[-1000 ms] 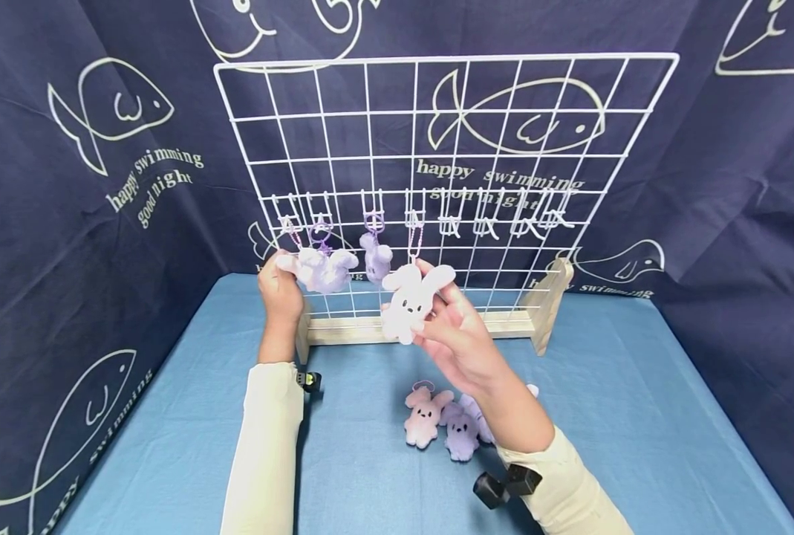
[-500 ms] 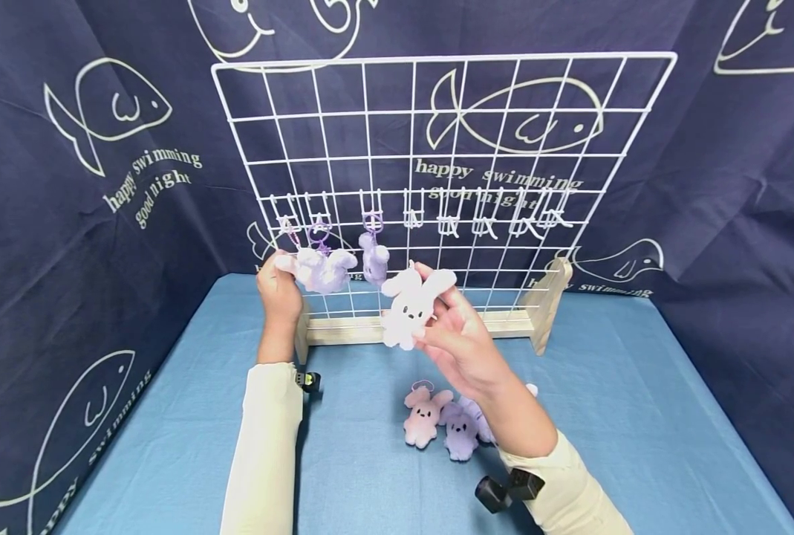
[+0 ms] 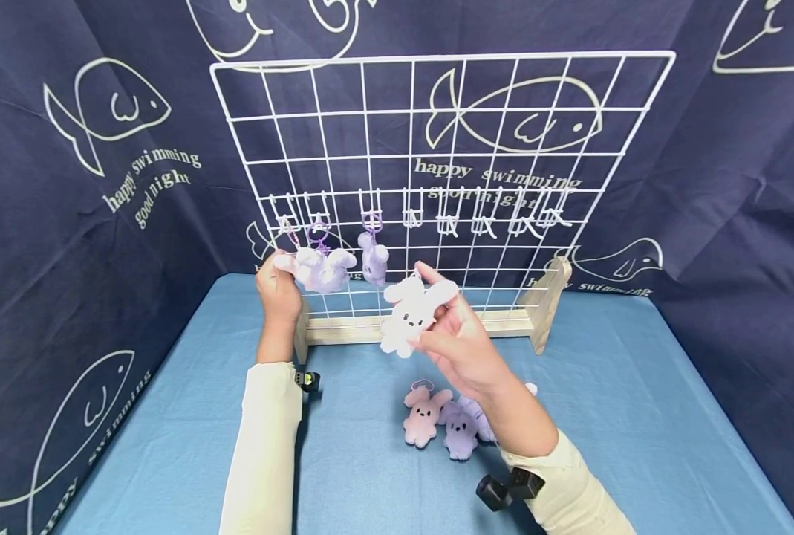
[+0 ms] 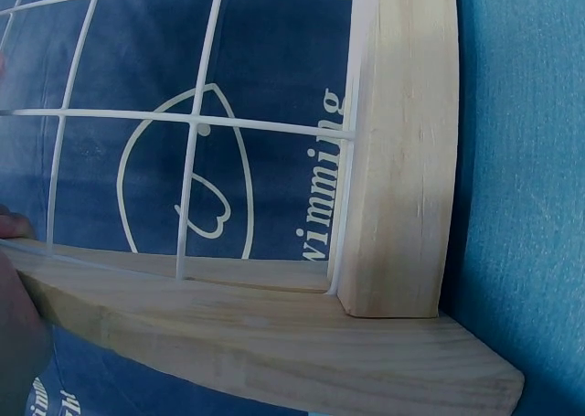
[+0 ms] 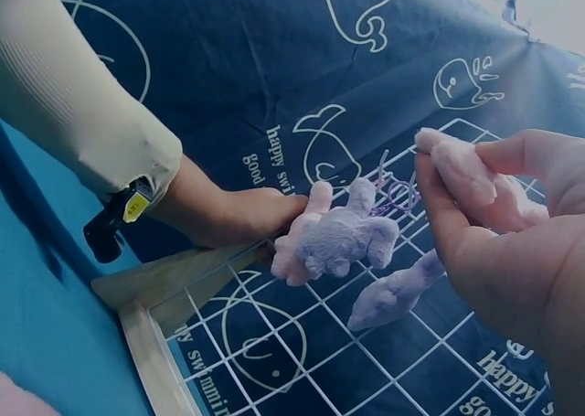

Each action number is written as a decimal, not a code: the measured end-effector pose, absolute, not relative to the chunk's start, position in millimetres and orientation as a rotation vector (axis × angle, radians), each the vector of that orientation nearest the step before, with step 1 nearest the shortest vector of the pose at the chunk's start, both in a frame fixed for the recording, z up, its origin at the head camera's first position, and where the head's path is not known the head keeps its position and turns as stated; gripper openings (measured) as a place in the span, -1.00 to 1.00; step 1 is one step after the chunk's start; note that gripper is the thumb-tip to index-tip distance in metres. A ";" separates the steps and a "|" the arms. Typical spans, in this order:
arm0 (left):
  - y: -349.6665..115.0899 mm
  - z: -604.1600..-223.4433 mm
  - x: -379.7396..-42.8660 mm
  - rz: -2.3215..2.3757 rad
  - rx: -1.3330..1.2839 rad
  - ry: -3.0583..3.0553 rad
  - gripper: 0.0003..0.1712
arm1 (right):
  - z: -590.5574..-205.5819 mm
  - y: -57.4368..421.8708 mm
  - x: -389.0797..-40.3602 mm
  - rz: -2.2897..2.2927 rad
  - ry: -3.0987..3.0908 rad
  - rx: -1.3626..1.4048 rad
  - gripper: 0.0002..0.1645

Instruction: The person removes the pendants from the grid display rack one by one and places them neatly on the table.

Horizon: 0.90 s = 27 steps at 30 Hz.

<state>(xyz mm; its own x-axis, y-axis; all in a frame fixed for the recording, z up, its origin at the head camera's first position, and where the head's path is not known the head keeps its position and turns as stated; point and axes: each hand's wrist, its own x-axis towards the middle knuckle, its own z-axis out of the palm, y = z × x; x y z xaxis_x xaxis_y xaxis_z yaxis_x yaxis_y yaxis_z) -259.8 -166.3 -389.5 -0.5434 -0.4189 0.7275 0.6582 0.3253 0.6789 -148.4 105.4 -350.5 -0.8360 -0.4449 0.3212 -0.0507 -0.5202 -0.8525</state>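
Note:
My right hand [image 3: 460, 338] pinches a pale pink plush bunny keychain [image 3: 410, 316] between thumb and fingers, in front of the wire rack and below a bare hook [image 3: 413, 218]. It looks pinker in the right wrist view, where the bunny [image 5: 471, 174] lies along the fingers. At the rack's left end my left hand [image 3: 279, 293] grips the wooden side piece [image 4: 274, 334]; most of that hand is out of the left wrist view. Beside it hang a purple bunny [image 5: 343, 238] overlapping a pink one [image 5: 291, 251], and another purple bunny [image 3: 373, 260] to their right.
Several white hooks [image 3: 483, 223] line the right part of the white grid rack [image 3: 437, 113]. On the blue table [image 3: 350, 461] lie a pink bunny [image 3: 422, 416] and a purple bunny [image 3: 461, 432]; more plush is partly hidden behind my right forearm.
My right hand has lowered the held bunny slightly. Its beaded chain, stretched up to the hook a second ago, is off the hook. The left hand stays in place.

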 end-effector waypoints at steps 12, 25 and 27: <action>-167.4 -391.3 -261.2 -1.413 -0.227 -1.634 0.13 | -355.6 107.3 -145.8 -2.377 1.472 -0.683 -0.58; -168.3 -396.1 -266.1 -1.426 -0.212 -1.616 0.16 | -356.8 108.4 -145.2 -2.219 1.569 -0.577 -0.70; -171.5 -402.1 -272.0 -1.415 -0.209 -1.617 0.15 | -357.8 108.3 -146.0 -2.200 1.571 -0.603 -0.72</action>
<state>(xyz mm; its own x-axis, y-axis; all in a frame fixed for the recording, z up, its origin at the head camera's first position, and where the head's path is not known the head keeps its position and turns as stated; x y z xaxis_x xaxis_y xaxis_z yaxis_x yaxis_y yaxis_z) -272.0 -171.5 -402.1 -0.5399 -0.4329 0.7219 0.6580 0.3178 0.6827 -146.0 108.3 -357.8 -0.8400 -0.5273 0.1279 0.0501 -0.3101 -0.9494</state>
